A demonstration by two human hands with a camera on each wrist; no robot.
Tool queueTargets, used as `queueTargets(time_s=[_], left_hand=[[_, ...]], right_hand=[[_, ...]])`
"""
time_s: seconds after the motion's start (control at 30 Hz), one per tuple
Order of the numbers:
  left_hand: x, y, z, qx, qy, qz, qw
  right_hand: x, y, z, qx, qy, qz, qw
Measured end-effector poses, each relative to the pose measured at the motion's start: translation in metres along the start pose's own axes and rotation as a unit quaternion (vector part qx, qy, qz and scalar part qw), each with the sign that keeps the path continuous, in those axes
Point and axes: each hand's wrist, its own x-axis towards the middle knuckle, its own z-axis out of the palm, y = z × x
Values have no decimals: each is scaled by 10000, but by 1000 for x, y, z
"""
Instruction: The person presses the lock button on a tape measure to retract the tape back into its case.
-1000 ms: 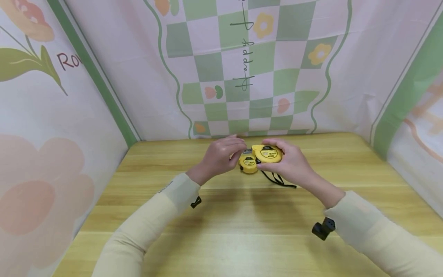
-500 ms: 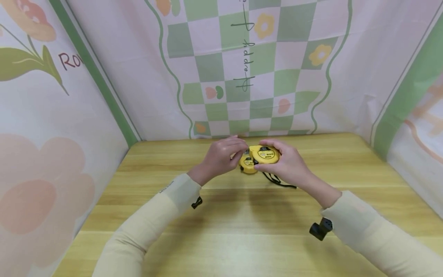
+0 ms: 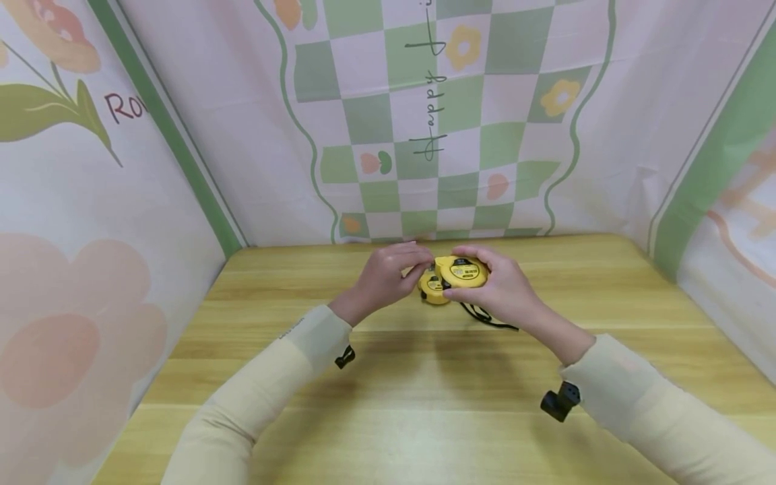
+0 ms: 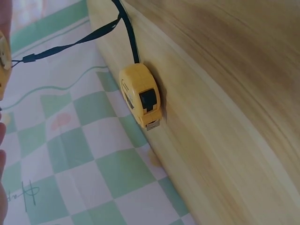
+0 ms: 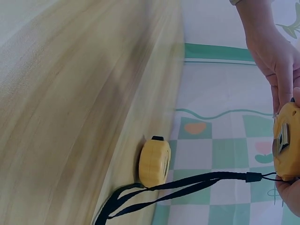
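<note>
A yellow tape measure (image 3: pixel 464 271) is in my right hand (image 3: pixel 506 286), which grips its rounded case between thumb and fingers above the table. My left hand (image 3: pixel 391 273) is at the case's front end, thumb and fingertips together, seeming to pinch the tape's end; the tape itself is hidden. Below them a second yellow tape measure (image 3: pixel 433 291) rests on the table, partly covered in the head view. The left wrist view shows this second tape measure (image 4: pixel 139 93) whole, with a black button and a metal end hook. A black wrist strap (image 5: pixel 201 180) hangs from the held one.
The wooden table (image 3: pixel 388 391) ends at a patterned cloth backdrop (image 3: pixel 418 135) just behind the hands. Cloth also hangs at both sides. Small black cameras (image 3: pixel 560 401) are on the wrists. Part of the strap lies on the table.
My right hand has shifted slightly left with its tape measure, closing the small gap to my left fingertips. The left hand and the second tape measure have hardly moved.
</note>
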Motion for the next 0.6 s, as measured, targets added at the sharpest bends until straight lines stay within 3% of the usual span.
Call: queueTargets(time_s=[0.4, 0.53, 0.6], left_hand=[[-4, 3, 1, -554, 16, -604, 9966], [-6, 4, 3, -951, -31, -1109, 9893], [-7, 6, 4, -1248, -94, -1523, 9804]], right_hand=[[-1, -2, 3, 208, -56, -28, 9998], [-1, -2, 4, 212, -55, -2, 9998], [-1, -1, 5, 202, -36, 16, 9998]])
